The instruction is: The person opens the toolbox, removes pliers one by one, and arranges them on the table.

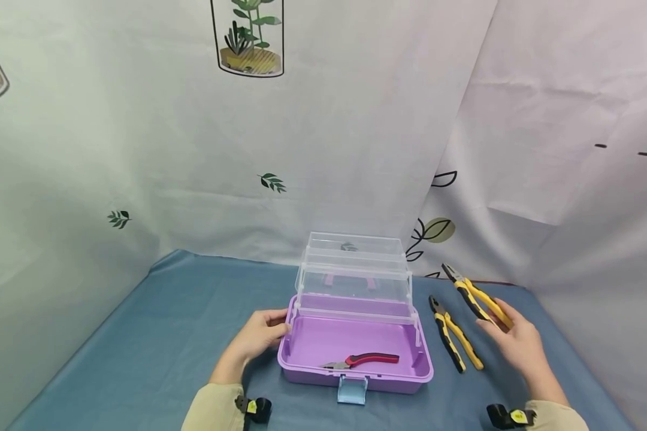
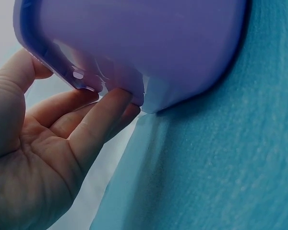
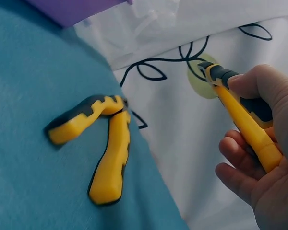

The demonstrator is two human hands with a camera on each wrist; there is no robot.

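Note:
A purple toolbox (image 1: 307,375) sits on the table with its clear lid (image 1: 356,254) raised. Inside, near the front wall, lies a pair of red-handled pliers (image 1: 374,358). My left hand (image 1: 252,338) grips the box's left side; the left wrist view shows the thumb at the rim and fingers against the wall (image 2: 134,43). In my right hand (image 1: 520,347) is a pair of yellow-and-black pliers (image 3: 252,132), held by the handles above the cloth, jaws pointing away. A second yellow-and-black pair of pliers (image 1: 463,342) lies between the box and that hand, handles spread.
A blue latch (image 1: 352,390) hangs down at the box's front. Blue cloth (image 1: 194,335) covers the table. White printed curtains (image 1: 356,131) stand behind and at both sides, and the raised lid reaches close to the back one.

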